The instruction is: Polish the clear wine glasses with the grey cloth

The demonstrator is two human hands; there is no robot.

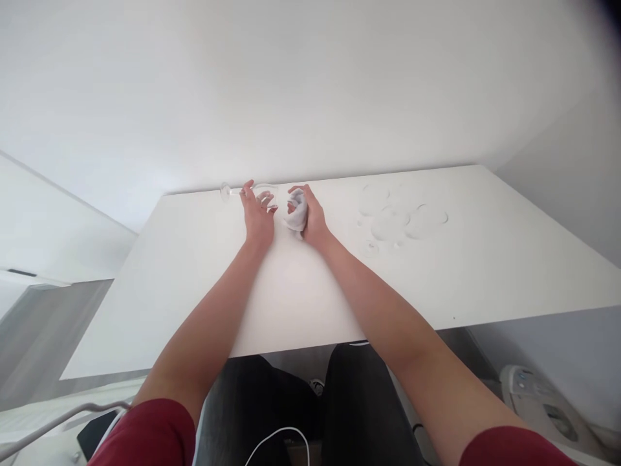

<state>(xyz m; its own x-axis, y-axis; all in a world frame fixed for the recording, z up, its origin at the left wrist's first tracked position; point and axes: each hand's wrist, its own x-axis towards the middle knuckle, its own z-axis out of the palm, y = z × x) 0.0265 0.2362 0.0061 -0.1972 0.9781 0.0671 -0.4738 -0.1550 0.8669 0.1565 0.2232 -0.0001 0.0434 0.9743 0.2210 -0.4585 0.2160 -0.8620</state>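
Note:
My left hand [258,213] is wrapped round a clear stemmed glass [231,191] held sideways near the far edge of the white table [194,291]; its foot points left. Just to its right, my right hand [313,217] is closed on a crumpled white cloth [296,211], which sits at the glass's open end. Both arms reach forward over the middle of the table.
Several clear glasses [395,220] stand upside down on the table to the right of my hands. White walls rise behind the table. Below its near edge are my dark trousers, a white cable [276,440] and a white appliance [543,404] at lower right.

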